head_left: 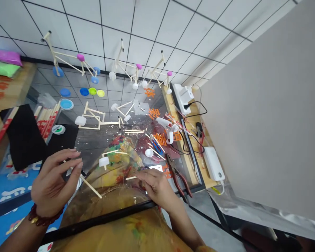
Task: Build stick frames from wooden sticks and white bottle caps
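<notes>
My left hand (59, 178) is curled at the lower left, thumb and fingers closed around a thin wooden stick (91, 187) that slants down to the right. A black tip shows beside the thumb. At the table's near edge, my right hand (156, 183) has its fingers bent together over the end of a short wooden stick (131, 178); the fingertips are partly hidden. Between the hands lies a small stick piece with a white foam wheel (104, 161). Farther back is a larger stick frame (99, 122) with a white wheel (80, 120).
Three stick models with pink seats (139, 66) stand along the tiled wall. A glue gun (168, 127), a blue cutter (156, 145) and pliers (178, 175) lie to the right. A power strip (183, 98) is beyond them. Black sheets (23, 136) and bundled sticks (47, 120) are left.
</notes>
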Demonstrator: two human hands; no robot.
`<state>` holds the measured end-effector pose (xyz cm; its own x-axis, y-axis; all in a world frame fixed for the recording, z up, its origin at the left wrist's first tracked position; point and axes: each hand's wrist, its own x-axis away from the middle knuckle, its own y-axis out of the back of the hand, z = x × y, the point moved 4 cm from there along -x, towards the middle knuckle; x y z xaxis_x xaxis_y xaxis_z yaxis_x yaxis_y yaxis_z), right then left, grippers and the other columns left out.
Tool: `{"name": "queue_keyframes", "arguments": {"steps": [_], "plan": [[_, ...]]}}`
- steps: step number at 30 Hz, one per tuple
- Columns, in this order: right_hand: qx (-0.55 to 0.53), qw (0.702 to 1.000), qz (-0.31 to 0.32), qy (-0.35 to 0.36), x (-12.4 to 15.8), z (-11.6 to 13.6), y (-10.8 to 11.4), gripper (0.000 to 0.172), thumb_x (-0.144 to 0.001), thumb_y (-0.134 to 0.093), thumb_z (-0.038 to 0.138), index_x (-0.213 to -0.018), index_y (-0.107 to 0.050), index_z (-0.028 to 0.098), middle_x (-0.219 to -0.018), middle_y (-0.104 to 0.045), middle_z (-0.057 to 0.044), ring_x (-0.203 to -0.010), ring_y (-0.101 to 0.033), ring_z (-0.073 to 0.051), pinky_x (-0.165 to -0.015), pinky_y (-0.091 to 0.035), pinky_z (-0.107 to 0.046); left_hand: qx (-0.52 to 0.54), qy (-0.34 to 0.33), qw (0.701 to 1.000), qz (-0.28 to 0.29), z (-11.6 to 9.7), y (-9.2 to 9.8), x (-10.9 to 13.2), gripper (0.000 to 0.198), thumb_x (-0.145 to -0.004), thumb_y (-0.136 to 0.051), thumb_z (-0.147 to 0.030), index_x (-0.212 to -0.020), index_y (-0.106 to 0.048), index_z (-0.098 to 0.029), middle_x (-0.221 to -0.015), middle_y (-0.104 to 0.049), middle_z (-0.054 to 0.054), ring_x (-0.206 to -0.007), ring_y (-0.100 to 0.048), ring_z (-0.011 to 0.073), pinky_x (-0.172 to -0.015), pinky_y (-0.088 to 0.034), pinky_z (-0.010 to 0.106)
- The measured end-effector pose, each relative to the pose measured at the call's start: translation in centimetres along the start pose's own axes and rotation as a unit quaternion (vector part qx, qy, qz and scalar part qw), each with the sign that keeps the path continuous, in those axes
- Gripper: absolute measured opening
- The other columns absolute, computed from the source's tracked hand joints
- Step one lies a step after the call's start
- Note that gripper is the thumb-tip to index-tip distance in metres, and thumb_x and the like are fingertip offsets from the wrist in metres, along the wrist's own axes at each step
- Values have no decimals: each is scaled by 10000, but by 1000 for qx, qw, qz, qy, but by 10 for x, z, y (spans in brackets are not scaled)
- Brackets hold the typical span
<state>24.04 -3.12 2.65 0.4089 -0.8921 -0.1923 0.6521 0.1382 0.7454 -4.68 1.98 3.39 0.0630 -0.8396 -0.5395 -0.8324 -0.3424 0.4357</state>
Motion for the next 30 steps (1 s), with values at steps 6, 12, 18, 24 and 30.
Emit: {"name": "queue_keyframes", "arguments": {"steps": [6,12,18,24,30], "plan": [[116,993,25,-7,-18,-11,-7,201,-891,-577,82,-979,-709,206,-941,-713,-67,-845,-633,-203,-752,-492,-343,-41,-77,996,23,3,-2,-1,386,-669,-784,-58,-970,-709,-286,-1040,-714,18,-999,-695,291,-918,-576,555],[53,998,-43,-5,-40,-20,-12,139,-931,-575,134,-992,-688,186,-967,-706,-77,-897,-634,-212,-801,-492,-354,-67,-94,988,101,-4,-8,-3,378,-746,-760,-78,-1062,-656,-256,-1096,-682,58,-1071,-661,254,-974,-549,510],[26,999,14,25,-52,-14,-28,142,-938,-570,141,-1019,-678,184,-991,-691,-78,-894,-613,-208,-804,-477,-361,-82,-102,973,192,-4,-23,2,547,-747,-801,-226,-1244,-577,-251,-1247,-626,112,-1217,-580,302,-1084,-448,571],[35,998,41,28,-53,-7,-37,142,-949,-558,163,-1017,-673,210,-997,-683,-60,-895,-599,-201,-808,-436,-372,-104,-71,956,266,0,-36,9,707,-789,-754,-319,-1418,-444,-227,-1350,-580,146,-1329,-487,334,-1166,-330,596],[21,1000,6,16,-53,-10,-41,141,-954,-558,177,-1020,-674,220,-989,-687,-56,-899,-599,-194,-836,-431,-377,-109,-63,954,271,4,-39,12,693,-812,-728,-312,-1433,-430,-228,-1334,-599,135,-1317,-498,321,-1172,-322,585]]}}
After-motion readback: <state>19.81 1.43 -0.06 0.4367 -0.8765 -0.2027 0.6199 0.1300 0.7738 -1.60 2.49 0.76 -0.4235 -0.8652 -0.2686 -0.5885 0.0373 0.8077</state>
